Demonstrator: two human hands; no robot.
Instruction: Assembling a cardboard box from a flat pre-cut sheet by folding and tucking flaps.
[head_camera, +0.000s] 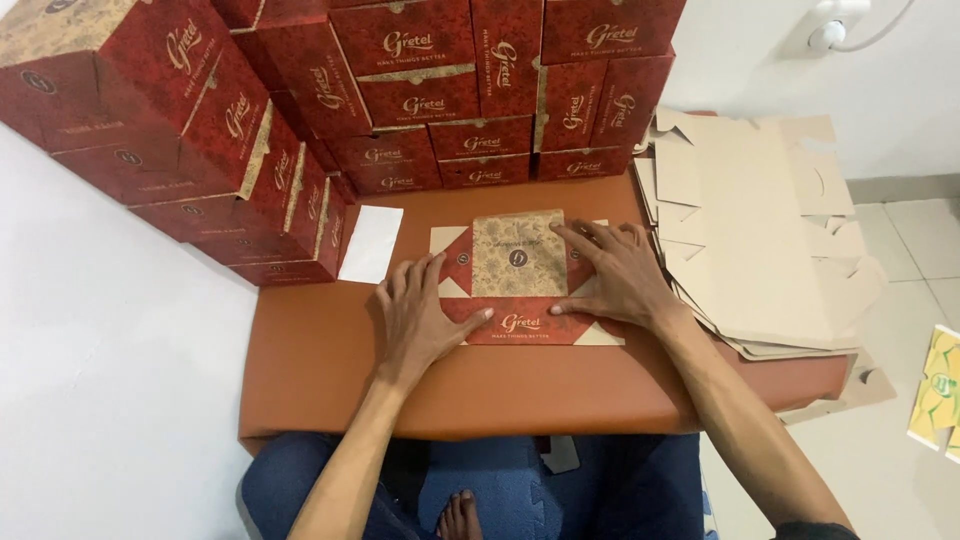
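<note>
Both hands (420, 315) (615, 275) press flat a red box blank (520, 270), seemingly creasing it.

Two bare forearms rise from the bottom edge of the view and converge toward the centre. The left arm enters at about 7 o'clock and slants up toward 1 o'clock. The left hand (420, 315) lies palm down, fingers together and pointing to 12 o'clock, thumb stretched out toward 3 o'clock. The right arm enters at about 5 o'clock and slants up toward 11 o'clock. The right hand (612, 272) also lies flat, palm down, fingers spread and pointing toward 10 o'clock, thumb reaching toward 9 o'clock. The two thumbs point at each other, near but apart. Neither hand grips anything. Both wrists are straight and low.
</note>
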